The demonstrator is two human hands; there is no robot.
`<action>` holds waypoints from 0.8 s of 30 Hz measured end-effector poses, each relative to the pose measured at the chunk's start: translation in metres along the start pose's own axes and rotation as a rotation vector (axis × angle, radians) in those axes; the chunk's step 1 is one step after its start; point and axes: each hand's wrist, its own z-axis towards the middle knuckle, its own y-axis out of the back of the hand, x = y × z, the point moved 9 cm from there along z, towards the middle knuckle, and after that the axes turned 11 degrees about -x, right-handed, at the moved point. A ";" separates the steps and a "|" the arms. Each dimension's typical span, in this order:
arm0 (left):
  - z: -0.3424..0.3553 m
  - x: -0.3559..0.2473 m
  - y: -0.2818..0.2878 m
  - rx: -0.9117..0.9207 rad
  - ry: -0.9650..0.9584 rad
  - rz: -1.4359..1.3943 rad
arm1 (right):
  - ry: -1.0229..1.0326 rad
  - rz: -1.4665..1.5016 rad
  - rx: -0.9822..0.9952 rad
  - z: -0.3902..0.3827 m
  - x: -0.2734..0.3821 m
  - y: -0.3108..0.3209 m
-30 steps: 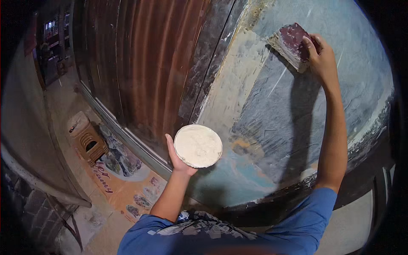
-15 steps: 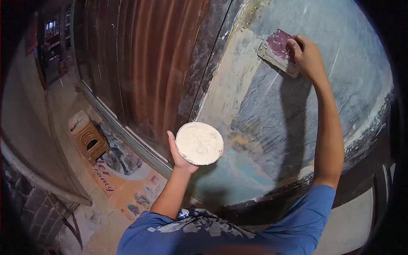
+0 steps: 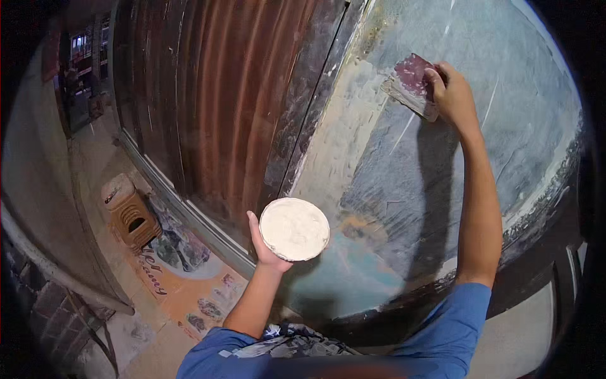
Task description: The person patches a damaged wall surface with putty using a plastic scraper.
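My left hand (image 3: 271, 249) is closed around the side and underside of a round tub (image 3: 295, 229) full of off-white putty, held out in front of my body. Up on the wall, my right hand (image 3: 451, 95) pinches a flat maroon putty spreader (image 3: 415, 74). Pale putty is smeared over the spreader, thickest along its lower edge, which lies against or very close to the wall. Just left of it runs a wide band of cream putty (image 3: 344, 126) on the blue-grey wall (image 3: 404, 170). The fingers behind the spreader are partly hidden.
Brown corrugated sheeting (image 3: 233, 95) stands left of the wall, with a dark vertical frame (image 3: 303, 107) between them. A brown plastic stool (image 3: 134, 215) rests on an orange printed sheet (image 3: 183, 297) on the floor. Stacked blocks (image 3: 47, 303) show at the lower left.
The view has tilted slightly, so tub and spreader both appear lower in the picture. Both hands keep their hold; the spreader stays by the upper part of the putty band.
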 end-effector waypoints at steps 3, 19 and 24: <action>-0.003 -0.004 -0.002 -0.010 -0.022 0.017 | -0.021 0.140 0.049 0.006 0.000 0.005; -0.002 -0.009 0.007 -0.014 -0.004 -0.035 | 0.081 -0.076 0.028 -0.019 0.016 -0.009; -0.004 -0.007 0.001 0.043 0.010 0.005 | 0.019 0.091 -0.048 0.009 0.002 0.015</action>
